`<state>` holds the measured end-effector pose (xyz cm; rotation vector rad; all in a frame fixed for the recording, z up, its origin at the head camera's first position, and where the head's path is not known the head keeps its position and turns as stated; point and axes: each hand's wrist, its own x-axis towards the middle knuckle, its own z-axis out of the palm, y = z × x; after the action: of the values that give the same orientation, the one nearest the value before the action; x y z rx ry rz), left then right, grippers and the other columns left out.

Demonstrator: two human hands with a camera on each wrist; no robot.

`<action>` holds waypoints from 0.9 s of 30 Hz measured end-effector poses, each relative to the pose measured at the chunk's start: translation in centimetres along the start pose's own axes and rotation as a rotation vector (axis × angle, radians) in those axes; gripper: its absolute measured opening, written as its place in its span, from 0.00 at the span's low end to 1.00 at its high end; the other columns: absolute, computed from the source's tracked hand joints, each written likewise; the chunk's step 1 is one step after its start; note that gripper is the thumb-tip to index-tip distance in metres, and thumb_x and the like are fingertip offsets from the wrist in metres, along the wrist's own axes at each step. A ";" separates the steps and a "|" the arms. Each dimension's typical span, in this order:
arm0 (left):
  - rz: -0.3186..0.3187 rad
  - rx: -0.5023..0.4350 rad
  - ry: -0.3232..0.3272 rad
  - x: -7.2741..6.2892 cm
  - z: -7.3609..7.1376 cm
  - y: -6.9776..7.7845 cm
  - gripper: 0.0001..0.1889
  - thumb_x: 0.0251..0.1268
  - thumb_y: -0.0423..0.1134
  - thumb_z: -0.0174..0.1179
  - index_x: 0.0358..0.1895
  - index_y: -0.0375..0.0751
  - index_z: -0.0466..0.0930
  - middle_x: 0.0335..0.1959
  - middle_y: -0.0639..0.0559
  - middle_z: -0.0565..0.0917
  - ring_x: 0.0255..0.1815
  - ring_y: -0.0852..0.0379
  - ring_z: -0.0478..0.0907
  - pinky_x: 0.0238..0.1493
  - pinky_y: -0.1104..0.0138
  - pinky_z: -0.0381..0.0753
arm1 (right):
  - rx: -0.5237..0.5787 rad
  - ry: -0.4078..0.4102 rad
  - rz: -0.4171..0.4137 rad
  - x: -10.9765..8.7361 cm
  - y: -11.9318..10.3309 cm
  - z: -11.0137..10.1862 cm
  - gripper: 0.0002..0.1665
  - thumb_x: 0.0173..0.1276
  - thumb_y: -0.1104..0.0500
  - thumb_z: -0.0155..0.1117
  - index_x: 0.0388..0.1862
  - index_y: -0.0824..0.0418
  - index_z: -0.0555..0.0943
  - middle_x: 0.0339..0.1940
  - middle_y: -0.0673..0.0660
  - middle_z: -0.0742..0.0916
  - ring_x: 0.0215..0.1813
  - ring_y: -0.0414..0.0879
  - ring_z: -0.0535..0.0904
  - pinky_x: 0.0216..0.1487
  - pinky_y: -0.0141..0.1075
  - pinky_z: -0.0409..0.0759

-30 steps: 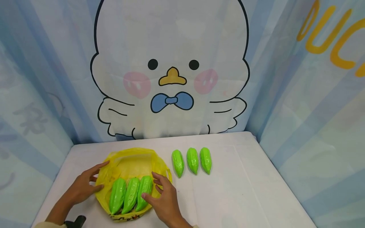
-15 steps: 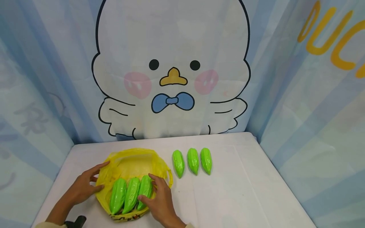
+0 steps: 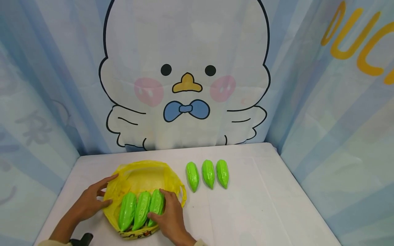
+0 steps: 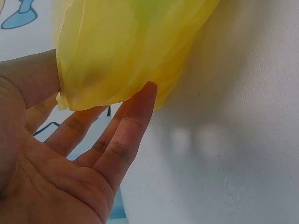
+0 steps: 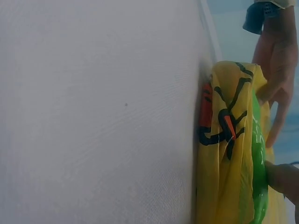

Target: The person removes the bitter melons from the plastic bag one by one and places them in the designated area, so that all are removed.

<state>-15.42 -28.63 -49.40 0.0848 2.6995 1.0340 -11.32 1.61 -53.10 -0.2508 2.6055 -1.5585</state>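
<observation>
A yellow plastic bag [image 3: 147, 174] lies with its mouth spread wide at the table's left. Three glossy green bitter melons, probably toys, sit side by side in it. My left hand [image 3: 89, 201] holds the bag's left rim; in the left wrist view, the thin yellow film [image 4: 126, 51] passes between its digits. With thumb and fingers, my right hand [image 3: 173, 217] grips the rightmost bitter melon [image 3: 156, 201] in the bag. The right wrist view shows a thumb [image 5: 282, 177] pressed on green skin [image 5: 259, 163]. The other fingers are partly hidden.
Three more bitter melons [image 3: 208, 174] stand in a row on the white table [image 3: 246, 212], right of the bag. A printed cloth with a cartoon duck [image 3: 186, 51] rises behind the table, and side curtains [image 3: 347, 136] flank it.
My right hand has moved left and its thumb and fingers have closed onto the rightmost bitter melon in the bag. The left hand stays at the rim.
</observation>
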 end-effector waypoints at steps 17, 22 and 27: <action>-0.035 -0.003 -0.017 0.1 -0.1 0.0 0.49 0.62 0.35 0.74 0.85 0.44 0.58 0.82 0.24 0.59 0.56 0.34 0.83 0.53 0.41 0.88 | 0.026 0.006 0.016 0.1 -0.6 -0.8 0.46 0.58 0.56 0.85 0.75 0.56 0.77 0.69 0.57 0.80 0.72 0.56 0.77 0.65 0.42 0.84; -0.029 -0.008 -0.016 0.1 -0.1 0.0 0.49 0.62 0.34 0.74 0.85 0.44 0.58 0.82 0.24 0.59 0.55 0.36 0.83 0.53 0.41 0.88 | 0.103 0.004 0.015 0.3 -1.5 -1.9 0.45 0.60 0.58 0.84 0.76 0.55 0.76 0.71 0.58 0.78 0.74 0.58 0.75 0.62 0.37 0.87; -0.016 -0.010 -0.017 0.1 -0.2 -0.1 0.49 0.62 0.34 0.75 0.85 0.45 0.58 0.82 0.25 0.60 0.55 0.37 0.84 0.53 0.42 0.88 | 0.165 0.018 0.012 0.7 -2.4 -3.4 0.46 0.60 0.60 0.83 0.77 0.55 0.75 0.73 0.58 0.77 0.76 0.57 0.75 0.65 0.38 0.85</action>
<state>-15.59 -28.82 -49.36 0.0702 2.6756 1.0377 -12.31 3.30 -49.37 -0.2088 2.4678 -1.7666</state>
